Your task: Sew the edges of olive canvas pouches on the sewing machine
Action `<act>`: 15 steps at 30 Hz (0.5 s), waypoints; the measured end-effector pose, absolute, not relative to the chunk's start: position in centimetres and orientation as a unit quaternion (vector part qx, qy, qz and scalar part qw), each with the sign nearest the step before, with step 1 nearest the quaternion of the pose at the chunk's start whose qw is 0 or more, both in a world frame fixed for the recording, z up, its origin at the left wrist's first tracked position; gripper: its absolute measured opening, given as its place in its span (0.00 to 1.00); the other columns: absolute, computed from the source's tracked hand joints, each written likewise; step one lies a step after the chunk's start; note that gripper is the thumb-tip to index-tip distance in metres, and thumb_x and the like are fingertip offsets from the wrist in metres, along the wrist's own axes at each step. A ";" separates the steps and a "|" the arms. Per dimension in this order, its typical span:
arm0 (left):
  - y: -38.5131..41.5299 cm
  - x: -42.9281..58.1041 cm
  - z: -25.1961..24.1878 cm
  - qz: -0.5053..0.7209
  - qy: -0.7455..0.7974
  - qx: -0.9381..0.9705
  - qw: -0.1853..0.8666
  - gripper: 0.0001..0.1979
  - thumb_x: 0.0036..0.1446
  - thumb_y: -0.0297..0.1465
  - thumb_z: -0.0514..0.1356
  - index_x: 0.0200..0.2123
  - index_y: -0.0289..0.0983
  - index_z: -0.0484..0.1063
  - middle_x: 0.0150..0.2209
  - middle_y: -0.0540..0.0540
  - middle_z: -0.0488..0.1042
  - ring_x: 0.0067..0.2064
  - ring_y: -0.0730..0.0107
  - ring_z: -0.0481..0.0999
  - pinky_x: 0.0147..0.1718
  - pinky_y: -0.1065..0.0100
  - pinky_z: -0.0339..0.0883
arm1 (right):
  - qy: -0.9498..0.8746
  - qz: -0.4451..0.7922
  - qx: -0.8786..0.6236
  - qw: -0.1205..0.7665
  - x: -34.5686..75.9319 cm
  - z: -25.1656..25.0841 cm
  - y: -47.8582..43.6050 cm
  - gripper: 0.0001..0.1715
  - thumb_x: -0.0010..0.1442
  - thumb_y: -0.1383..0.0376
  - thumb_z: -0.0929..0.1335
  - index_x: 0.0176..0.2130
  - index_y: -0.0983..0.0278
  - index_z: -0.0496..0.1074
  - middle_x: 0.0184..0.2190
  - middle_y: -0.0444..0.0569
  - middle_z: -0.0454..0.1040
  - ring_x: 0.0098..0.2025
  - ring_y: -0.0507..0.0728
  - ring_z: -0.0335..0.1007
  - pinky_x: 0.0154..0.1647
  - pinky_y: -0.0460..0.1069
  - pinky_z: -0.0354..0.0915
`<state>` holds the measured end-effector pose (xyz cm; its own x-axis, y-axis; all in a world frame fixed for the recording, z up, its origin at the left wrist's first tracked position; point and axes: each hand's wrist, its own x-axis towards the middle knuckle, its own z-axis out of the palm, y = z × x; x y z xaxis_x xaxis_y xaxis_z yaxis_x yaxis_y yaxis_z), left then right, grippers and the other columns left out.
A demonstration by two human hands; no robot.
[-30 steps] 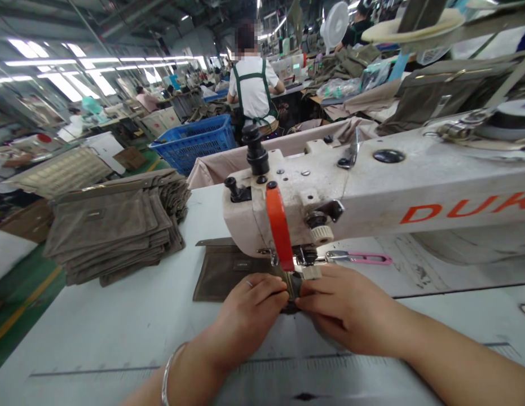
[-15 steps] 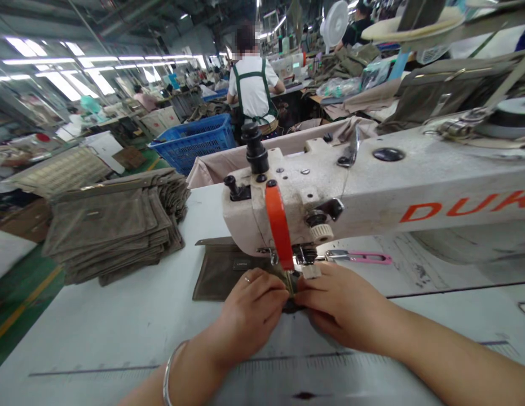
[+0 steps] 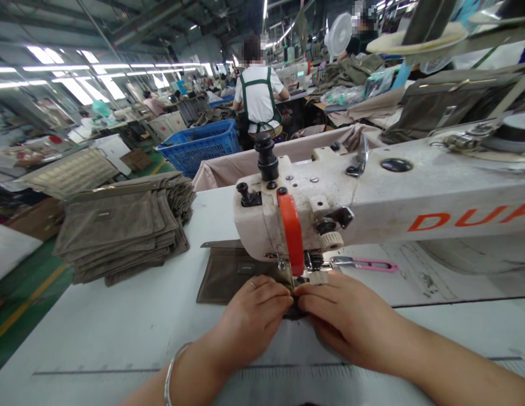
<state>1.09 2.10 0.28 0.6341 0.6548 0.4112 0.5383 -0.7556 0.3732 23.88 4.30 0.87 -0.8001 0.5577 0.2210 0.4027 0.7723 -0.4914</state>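
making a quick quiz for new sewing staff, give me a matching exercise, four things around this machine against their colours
Things:
1. piece
2. snips
3. crate
4. guard

Colours:
a. blue
b. orange
c. olive-brown
d. pink handles

Pairs: 1-c, 2-d, 3-a, 4-b

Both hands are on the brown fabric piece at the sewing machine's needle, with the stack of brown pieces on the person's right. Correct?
No: the head view shows the stack of brown pieces on the left. The left hand and right hand are on the fabric piece at the sewing machine.
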 end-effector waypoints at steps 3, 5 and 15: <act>2.3 0.8 0.0 0.280 0.330 0.894 0.115 0.11 0.61 0.19 0.57 0.44 0.35 0.72 0.44 0.46 0.77 0.46 0.68 0.73 0.50 0.64 0.65 | -0.921 0.223 -0.259 0.186 23.8 1.1 4.4 0.16 0.59 0.72 0.64 0.47 0.62 0.70 0.42 0.48 0.73 0.47 0.60 0.66 0.50 0.57 0.61; 2.4 0.9 -0.1 0.284 0.343 0.886 0.128 0.09 0.61 0.19 0.58 0.42 0.36 0.73 0.43 0.48 0.77 0.45 0.69 0.74 0.49 0.65 0.65 | -0.920 0.227 -0.254 0.192 23.8 1.1 4.4 0.17 0.59 0.73 0.64 0.47 0.61 0.71 0.40 0.48 0.73 0.46 0.59 0.66 0.50 0.57 0.62; 2.5 1.6 0.3 0.263 0.404 0.855 0.194 0.04 0.63 0.24 0.58 0.38 0.36 0.72 0.39 0.50 0.76 0.42 0.69 0.73 0.48 0.65 0.64 | -0.915 0.229 -0.254 0.215 24.1 0.7 4.6 0.15 0.60 0.73 0.63 0.44 0.62 0.73 0.37 0.49 0.73 0.43 0.58 0.67 0.46 0.55 0.63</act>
